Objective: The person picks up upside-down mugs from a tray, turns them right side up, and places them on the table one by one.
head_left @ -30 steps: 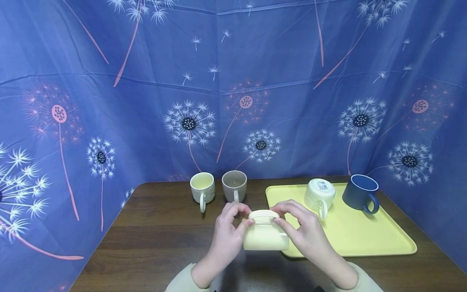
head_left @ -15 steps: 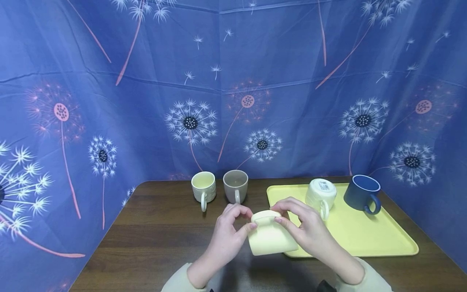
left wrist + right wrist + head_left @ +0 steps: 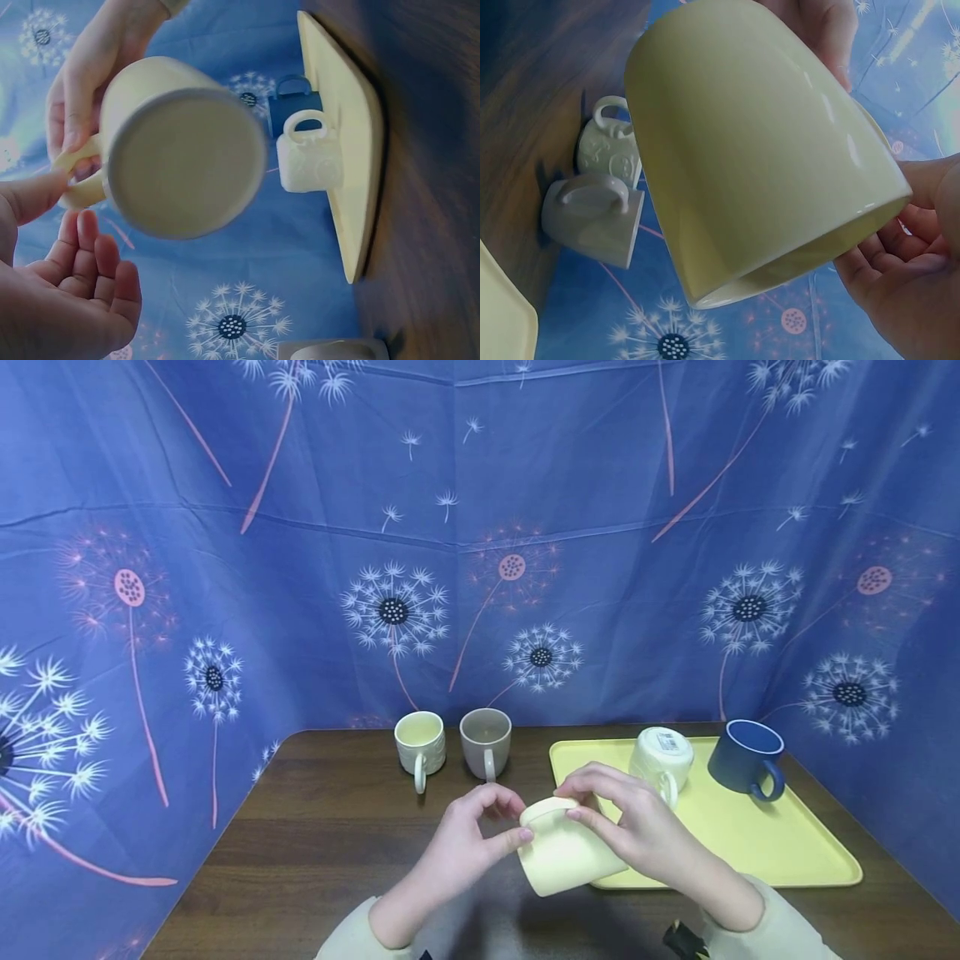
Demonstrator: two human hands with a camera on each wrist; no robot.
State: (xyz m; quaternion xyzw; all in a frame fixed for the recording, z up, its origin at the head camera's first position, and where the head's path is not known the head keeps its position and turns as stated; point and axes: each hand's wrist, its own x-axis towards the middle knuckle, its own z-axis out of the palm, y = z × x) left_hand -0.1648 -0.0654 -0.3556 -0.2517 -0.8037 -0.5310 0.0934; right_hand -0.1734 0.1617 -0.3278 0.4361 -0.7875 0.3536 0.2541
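Note:
A pale yellow mug (image 3: 566, 852) is held tilted on its side above the table, its handle (image 3: 549, 810) uppermost. My right hand (image 3: 637, 814) grips the handle between thumb and fingers. My left hand (image 3: 468, 839) pinches the handle's other end with thumb and fingertips, the other fingers loosely curled. The left wrist view faces the mug's round base (image 3: 186, 161), with the right hand (image 3: 94, 79) beyond. In the right wrist view, the mug's smooth side (image 3: 742, 142) fills the middle, with its opening lowest and turned partly away; the inside is mostly hidden.
A white embossed mug (image 3: 420, 752) and a grey mug (image 3: 480, 752) stand upright at the table's back. On a yellow tray (image 3: 780, 852) at the right are an upside-down white mug (image 3: 660, 758) and an upright navy mug (image 3: 742, 756). Blue dandelion-patterned cloth (image 3: 322, 652) hangs behind.
The yellow mug has turned in my hands: its handle faced me squarely at first, and now the body slants down to the right. Both hands have stayed at the handle, shifting slightly.

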